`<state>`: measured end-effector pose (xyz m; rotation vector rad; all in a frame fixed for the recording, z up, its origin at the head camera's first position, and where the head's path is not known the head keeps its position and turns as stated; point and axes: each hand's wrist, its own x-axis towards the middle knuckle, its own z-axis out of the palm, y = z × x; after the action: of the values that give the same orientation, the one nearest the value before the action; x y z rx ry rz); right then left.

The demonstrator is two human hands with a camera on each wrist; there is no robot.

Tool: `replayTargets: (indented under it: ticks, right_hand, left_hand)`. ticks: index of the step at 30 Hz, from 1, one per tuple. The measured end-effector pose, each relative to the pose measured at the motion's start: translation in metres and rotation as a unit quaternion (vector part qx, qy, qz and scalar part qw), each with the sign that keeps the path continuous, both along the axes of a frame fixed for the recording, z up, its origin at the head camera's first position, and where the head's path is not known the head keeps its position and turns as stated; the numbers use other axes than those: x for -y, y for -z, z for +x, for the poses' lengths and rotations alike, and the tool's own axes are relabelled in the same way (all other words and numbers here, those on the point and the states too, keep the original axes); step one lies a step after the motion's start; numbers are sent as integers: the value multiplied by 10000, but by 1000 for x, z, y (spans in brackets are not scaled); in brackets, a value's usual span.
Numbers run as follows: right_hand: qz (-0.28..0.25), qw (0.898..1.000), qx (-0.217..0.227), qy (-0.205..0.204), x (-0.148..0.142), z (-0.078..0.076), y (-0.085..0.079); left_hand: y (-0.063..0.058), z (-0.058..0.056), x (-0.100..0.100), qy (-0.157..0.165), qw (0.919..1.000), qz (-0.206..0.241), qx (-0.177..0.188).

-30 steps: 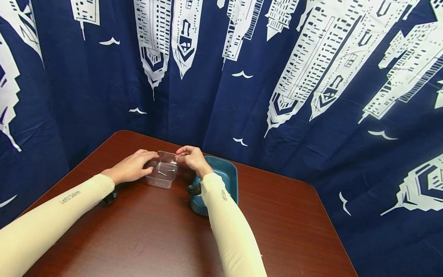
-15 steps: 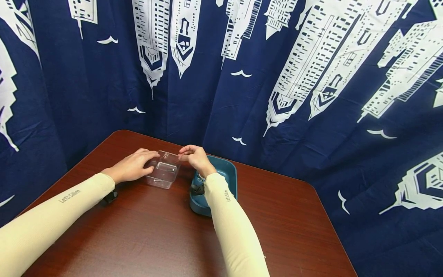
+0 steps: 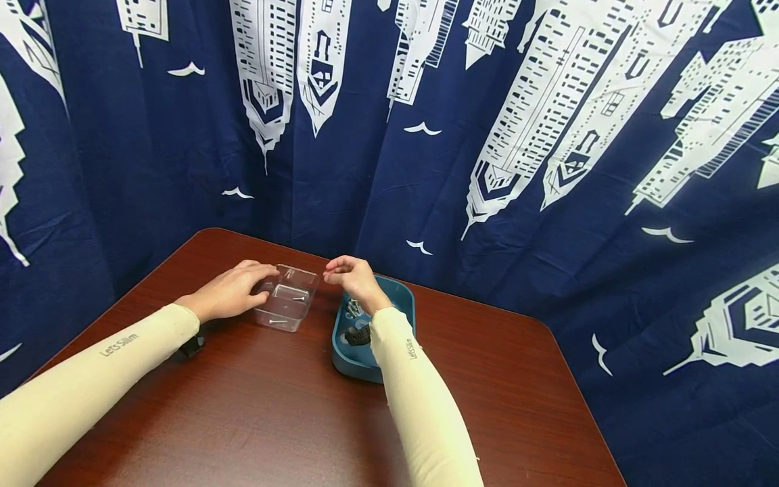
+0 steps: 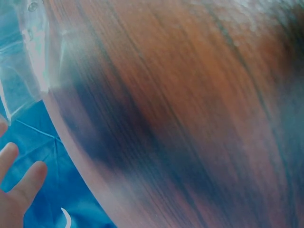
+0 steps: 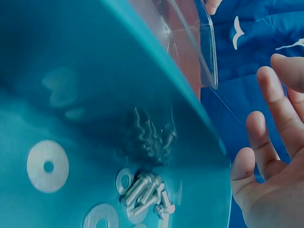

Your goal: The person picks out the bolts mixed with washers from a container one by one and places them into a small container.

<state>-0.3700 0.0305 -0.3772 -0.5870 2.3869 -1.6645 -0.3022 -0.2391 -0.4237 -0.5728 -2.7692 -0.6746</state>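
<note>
On the left stands a clear plastic box (image 3: 309, 297) with a few small screws (image 3: 300, 298) inside. My left hand (image 3: 234, 291) touches its left rim with relaxed fingers, which appear at the edge of the left wrist view. Over the far part of a blue tray (image 3: 353, 368) is my right hand (image 3: 359, 281), its fingers loosely bent. Nothing shows between those fingers (image 5: 259, 126) in the right wrist view. Inside the tray lie a cluster of metal bolts (image 5: 145, 192) and several flat washers (image 5: 47, 166). My right forearm hides part of the tray.
Both containers stand side by side on a brown wooden table (image 3: 255, 406). A navy curtain (image 3: 359, 169) with white building prints hangs right behind the table's far edge. A black wrist camera (image 3: 358, 335) on my right wrist hangs over the tray.
My right hand has moved right, away from the clear box and over the tray. Screws in the box have shifted, one now nearer its front. My left hand stays at the rim.
</note>
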Motion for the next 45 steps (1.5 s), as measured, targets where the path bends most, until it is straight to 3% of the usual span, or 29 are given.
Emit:
replayTargets:
  ticks: [21, 38, 45]
  right_hand:
    - [-5, 9998, -53, 194, -32, 0, 3]
    - [-201, 9994, -28, 264, -55, -1, 9]
    - [-48, 9994, -13, 351, -63, 1, 10]
  left_hand:
    - [-9, -4, -21, 269, 9993, 40, -270]
    - [-15, -6, -48, 393, 9991, 180, -21]
    - [-19, -8, -63, 584, 9979, 142, -219]
